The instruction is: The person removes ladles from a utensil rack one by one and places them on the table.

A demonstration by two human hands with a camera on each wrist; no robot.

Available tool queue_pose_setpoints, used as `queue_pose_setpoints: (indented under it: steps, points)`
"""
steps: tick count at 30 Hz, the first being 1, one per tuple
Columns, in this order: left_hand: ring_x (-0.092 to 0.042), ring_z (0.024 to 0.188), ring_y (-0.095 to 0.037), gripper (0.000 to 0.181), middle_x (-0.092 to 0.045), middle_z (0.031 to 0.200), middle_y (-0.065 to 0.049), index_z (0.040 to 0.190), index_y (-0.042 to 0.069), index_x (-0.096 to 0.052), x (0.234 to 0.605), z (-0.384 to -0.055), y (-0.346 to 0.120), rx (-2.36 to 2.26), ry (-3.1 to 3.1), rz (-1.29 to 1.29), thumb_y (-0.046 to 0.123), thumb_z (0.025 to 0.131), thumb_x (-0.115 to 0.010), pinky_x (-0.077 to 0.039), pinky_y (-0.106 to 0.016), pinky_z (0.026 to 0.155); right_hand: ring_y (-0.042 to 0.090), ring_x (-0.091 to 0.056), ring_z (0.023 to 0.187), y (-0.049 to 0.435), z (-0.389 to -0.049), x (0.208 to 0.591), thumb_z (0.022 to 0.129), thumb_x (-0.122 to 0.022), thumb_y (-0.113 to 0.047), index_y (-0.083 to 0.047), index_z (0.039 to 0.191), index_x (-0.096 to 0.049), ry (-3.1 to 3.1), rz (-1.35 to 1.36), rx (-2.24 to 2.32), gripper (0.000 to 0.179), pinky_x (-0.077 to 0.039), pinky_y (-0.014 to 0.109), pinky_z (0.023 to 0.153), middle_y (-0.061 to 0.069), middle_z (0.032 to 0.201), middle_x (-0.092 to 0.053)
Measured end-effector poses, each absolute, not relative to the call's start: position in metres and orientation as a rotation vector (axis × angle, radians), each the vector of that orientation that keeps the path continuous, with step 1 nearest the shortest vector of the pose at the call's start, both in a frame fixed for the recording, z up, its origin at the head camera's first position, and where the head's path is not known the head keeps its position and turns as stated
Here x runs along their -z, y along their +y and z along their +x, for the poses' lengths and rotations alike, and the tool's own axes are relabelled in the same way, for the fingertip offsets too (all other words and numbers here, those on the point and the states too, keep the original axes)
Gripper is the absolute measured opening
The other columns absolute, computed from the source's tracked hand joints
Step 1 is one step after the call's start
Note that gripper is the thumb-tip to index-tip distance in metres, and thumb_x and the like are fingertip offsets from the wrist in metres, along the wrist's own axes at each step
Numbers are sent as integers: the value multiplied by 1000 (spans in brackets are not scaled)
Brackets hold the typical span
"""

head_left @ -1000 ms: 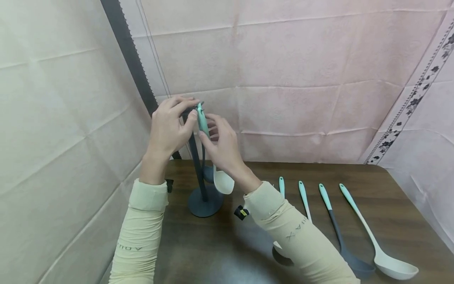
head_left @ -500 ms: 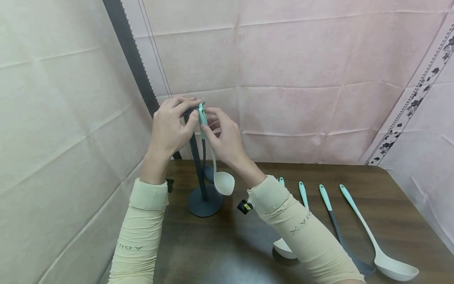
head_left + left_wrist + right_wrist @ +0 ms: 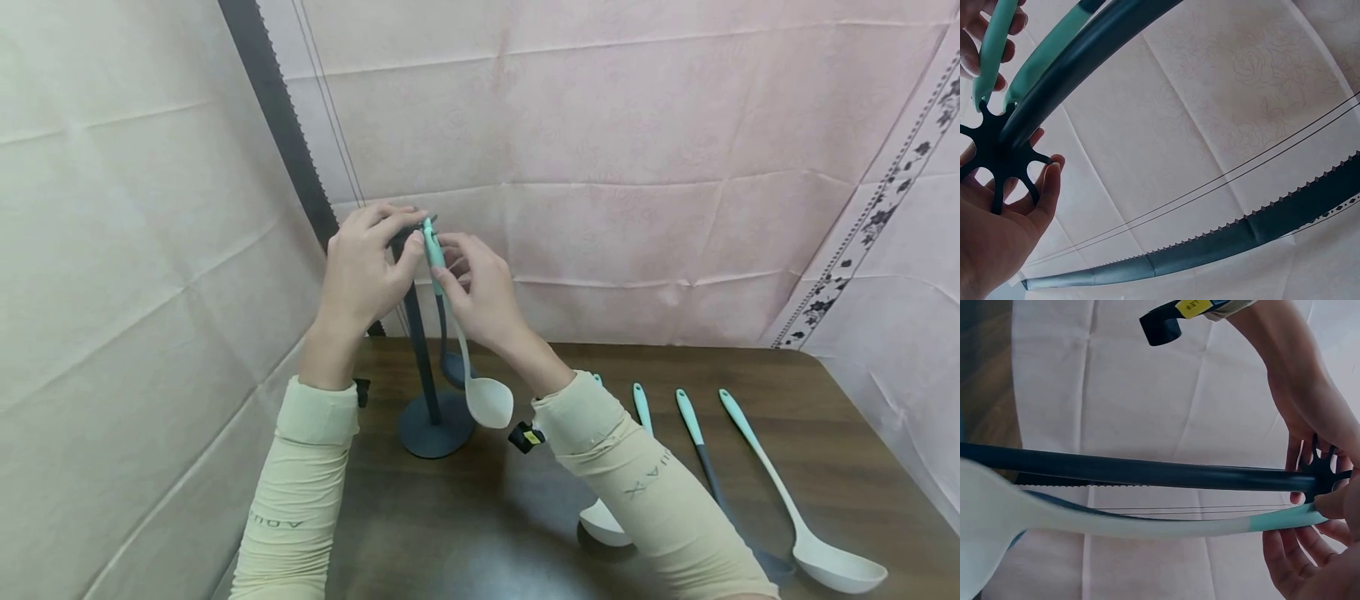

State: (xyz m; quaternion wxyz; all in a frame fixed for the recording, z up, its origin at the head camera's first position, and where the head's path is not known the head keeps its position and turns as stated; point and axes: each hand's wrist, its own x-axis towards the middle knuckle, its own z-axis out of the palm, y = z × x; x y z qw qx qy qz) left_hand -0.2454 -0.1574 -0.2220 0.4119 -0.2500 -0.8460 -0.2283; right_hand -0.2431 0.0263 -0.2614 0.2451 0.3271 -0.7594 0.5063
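Observation:
A white ladle with a teal handle hangs bowl down beside the dark utensil stand. My right hand pinches its handle between thumb and fingers, the handle's tip right at a hook of the stand's top. Round that hooked top wheel my left hand curls its fingers and thumb, as the left wrist view shows from below. A dark ladle, also teal-handled, hangs from the neighbouring hook, partly behind the white one. In the right wrist view the white ladle's teal handle lies along the stand's pole.
On the wooden table to the right lie several utensils in a row. Among them are a large white ladle and a dark-shafted utensil. My right forearm hides parts of others, including a white-headed one. Cloth walls stand behind and at the sides.
The white ladle's bowl has swung right and toward me, and the dark ladle has shifted right too. My right hand has moved slightly right; my left hand stays at the stand's top.

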Motion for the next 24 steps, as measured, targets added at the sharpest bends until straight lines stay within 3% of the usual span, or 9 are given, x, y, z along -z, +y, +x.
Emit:
queue_pose_setpoints:
  steps: [24]
  points:
    - [-63, 126, -33, 44, -74, 127, -6, 126, 15, -79, 223, -246, -157, 588, -2116, -619, 38, 100, -52, -49, -62, 101, 22, -70, 93, 33, -238, 259, 104, -64, -9, -4, 140, -62, -2065, 870, -1457, 37, -62, 33, 81, 11, 110, -67]
